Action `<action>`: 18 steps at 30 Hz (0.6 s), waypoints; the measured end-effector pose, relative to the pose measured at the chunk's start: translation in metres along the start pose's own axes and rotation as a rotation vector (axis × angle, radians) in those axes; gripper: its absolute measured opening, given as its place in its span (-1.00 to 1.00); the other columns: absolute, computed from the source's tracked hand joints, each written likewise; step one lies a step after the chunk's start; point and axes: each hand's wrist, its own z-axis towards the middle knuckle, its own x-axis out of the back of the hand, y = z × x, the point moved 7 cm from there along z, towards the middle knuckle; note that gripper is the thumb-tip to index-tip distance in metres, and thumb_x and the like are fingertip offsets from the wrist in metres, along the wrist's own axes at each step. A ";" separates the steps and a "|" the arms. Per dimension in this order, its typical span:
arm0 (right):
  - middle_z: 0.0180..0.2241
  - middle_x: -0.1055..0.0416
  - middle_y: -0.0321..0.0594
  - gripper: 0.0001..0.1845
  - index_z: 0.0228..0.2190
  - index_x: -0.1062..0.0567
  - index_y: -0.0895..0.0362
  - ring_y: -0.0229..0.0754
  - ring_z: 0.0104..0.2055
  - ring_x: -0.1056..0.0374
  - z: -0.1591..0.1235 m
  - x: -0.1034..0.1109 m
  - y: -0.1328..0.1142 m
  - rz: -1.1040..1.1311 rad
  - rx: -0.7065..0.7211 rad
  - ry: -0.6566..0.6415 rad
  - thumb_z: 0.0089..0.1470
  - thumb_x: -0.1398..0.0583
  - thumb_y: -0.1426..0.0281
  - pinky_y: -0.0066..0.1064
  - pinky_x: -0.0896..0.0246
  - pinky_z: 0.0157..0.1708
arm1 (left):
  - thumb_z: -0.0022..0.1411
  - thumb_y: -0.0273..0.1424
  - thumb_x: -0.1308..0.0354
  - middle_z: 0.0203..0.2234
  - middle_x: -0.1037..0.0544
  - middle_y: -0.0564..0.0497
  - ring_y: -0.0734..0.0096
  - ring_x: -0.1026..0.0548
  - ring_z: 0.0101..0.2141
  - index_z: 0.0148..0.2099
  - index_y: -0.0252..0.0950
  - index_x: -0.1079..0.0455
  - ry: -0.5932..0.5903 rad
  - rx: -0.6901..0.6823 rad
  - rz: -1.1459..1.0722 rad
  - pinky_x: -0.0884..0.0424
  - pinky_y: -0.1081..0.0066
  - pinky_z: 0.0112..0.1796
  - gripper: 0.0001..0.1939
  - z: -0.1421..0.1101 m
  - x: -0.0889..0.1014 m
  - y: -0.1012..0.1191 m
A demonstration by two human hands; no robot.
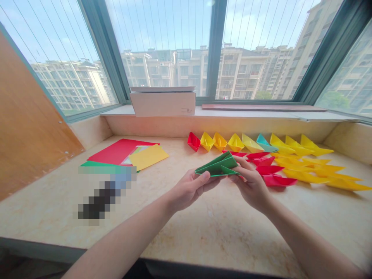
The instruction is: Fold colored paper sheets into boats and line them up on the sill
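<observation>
Between my two hands, above the counter, is a green folded paper boat (216,166), its layers partly spread apart. My left hand (192,188) pinches its left end, thumb on the near side and fingers underneath. At the other end, my right hand (251,180) grips the right side, with fingers on the far edge and thumb below. Just behind and to the right of my hands stand red paper boats (279,180) and yellow paper boats (308,175). Parts of the nearest red ones are hidden behind my right hand.
A back row holds a red boat (193,142), a teal boat (266,143) and several yellow ones. Red paper sheets (110,151) and a yellow sheet (149,156) lie at left, near a pixelated dark object (99,201). A white box (162,102) stands on the windowsill (247,113).
</observation>
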 end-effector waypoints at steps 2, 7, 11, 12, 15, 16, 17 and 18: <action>0.06 -0.40 -0.15 -0.73 -0.09 -0.57 -0.09 -0.02 0.10 -0.35 0.000 0.000 -0.001 0.008 -0.003 0.004 0.26 -0.15 0.42 -0.18 -0.35 0.03 | 0.35 -0.32 -0.15 0.12 -0.49 -0.21 0.16 -0.37 0.19 0.17 -0.34 -0.43 -0.001 -0.009 -0.002 -0.17 0.27 0.25 -0.61 0.000 0.000 0.000; 0.05 -0.43 -0.13 -0.73 -0.09 -0.58 -0.06 0.01 0.07 -0.38 0.001 -0.003 -0.005 0.036 -0.024 0.000 0.27 -0.14 0.41 -0.18 -0.35 0.02 | 0.37 -0.25 -0.12 0.04 -0.55 -0.23 0.17 -0.48 0.10 0.09 -0.36 -0.49 0.033 -0.017 0.029 -0.23 0.24 0.21 -0.63 0.002 0.007 -0.004; 0.04 -0.44 -0.10 -0.74 -0.10 -0.60 -0.02 0.02 0.05 -0.39 0.001 -0.003 -0.001 0.089 -0.084 -0.003 0.28 -0.13 0.36 -0.16 -0.36 0.01 | 0.29 -0.14 -0.20 -0.01 -0.58 -0.28 0.08 -0.53 0.03 0.06 -0.38 -0.50 0.095 -0.021 0.103 -0.31 0.17 0.16 -0.55 0.004 0.013 -0.004; 0.03 -0.44 -0.10 -0.74 -0.10 -0.60 -0.01 0.02 0.04 -0.40 0.001 -0.002 0.001 0.096 -0.103 -0.004 0.28 -0.13 0.35 -0.15 -0.36 0.00 | 0.26 -0.12 -0.22 -0.03 -0.59 -0.29 0.05 -0.55 0.01 0.06 -0.39 -0.51 0.124 -0.024 0.145 -0.34 0.14 0.13 -0.52 0.005 0.015 -0.003; 0.02 -0.45 -0.12 -0.75 -0.12 -0.61 -0.01 0.02 0.04 -0.40 0.002 -0.001 0.005 0.089 -0.138 -0.021 0.27 -0.15 0.31 -0.15 -0.35 0.01 | 0.21 -0.13 -0.26 -0.11 -0.62 -0.29 0.02 -0.59 -0.07 0.00 -0.42 -0.53 0.207 -0.035 0.278 -0.42 0.11 0.06 -0.52 0.005 0.021 0.004; 0.02 -0.45 -0.12 -0.75 -0.13 -0.61 -0.01 0.02 0.05 -0.39 0.002 -0.001 0.005 0.083 -0.143 -0.030 0.27 -0.15 0.30 -0.16 -0.35 0.01 | 0.21 -0.14 -0.27 -0.12 -0.63 -0.29 0.02 -0.60 -0.08 -0.01 -0.42 -0.54 0.220 -0.037 0.304 -0.44 0.11 0.04 -0.54 0.005 0.022 0.005; 0.03 -0.44 -0.12 -0.75 -0.14 -0.62 -0.01 0.02 0.07 -0.38 0.002 -0.001 0.005 0.078 -0.146 -0.036 0.27 -0.15 0.29 -0.16 -0.35 0.01 | 0.21 -0.15 -0.28 -0.11 -0.63 -0.28 0.02 -0.60 -0.09 -0.02 -0.42 -0.55 0.223 -0.039 0.317 -0.44 0.11 0.04 -0.55 0.005 0.023 0.006; 0.04 -0.43 -0.11 -0.75 -0.14 -0.62 0.00 0.03 0.09 -0.36 0.002 -0.001 0.005 0.073 -0.148 -0.036 0.27 -0.15 0.27 -0.16 -0.35 0.01 | 0.20 -0.15 -0.28 -0.10 -0.63 -0.27 0.02 -0.60 -0.08 -0.02 -0.41 -0.55 0.219 -0.042 0.320 -0.44 0.11 0.04 -0.55 0.005 0.023 0.007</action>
